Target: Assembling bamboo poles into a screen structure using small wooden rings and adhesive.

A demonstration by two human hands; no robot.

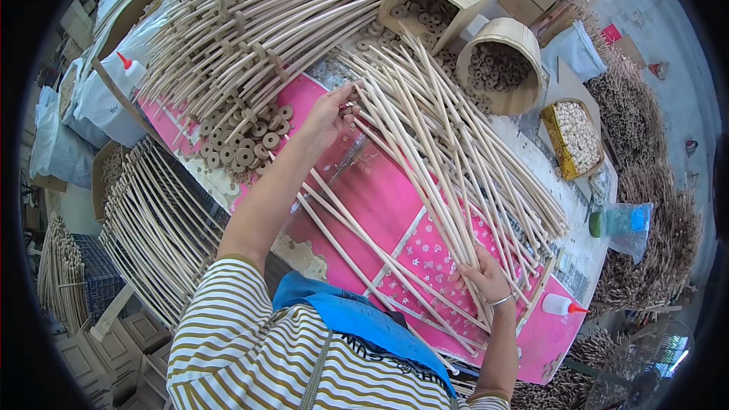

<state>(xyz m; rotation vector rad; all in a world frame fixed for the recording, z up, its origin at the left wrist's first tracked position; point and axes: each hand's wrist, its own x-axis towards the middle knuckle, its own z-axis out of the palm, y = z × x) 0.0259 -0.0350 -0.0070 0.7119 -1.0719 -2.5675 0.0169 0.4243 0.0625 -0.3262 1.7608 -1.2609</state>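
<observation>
We look down on a pink-covered table (364, 201), where a person's right hand (484, 277), at 4 o'clock, has its fingers closed around a handful of slim, pale, round wooden rods (429, 193) near their lower ends. The bundle runs up towards 12 o'clock. At 11 o'clock, the left hand (334, 115) bends its fingers beside the rods' far tips; whether it pinches any, we cannot tell.

More rods lie crossed beneath and to the right of the bundle, and a few loose pale wooden rods (381, 254) slant across the table towards 5 o'clock. Brown ring-shaped wooden discs (243, 156) heap at 10 o'clock. A white plastic squeeze bottle with a red tip (558, 304) lies at 4 o'clock, just beyond the right wrist.

To handle such a bundle well, we would judge, both ends want steadying, the grip snug but light, crossed rods eased apart singly, and the lower ends swung clear of the bottle.
</observation>
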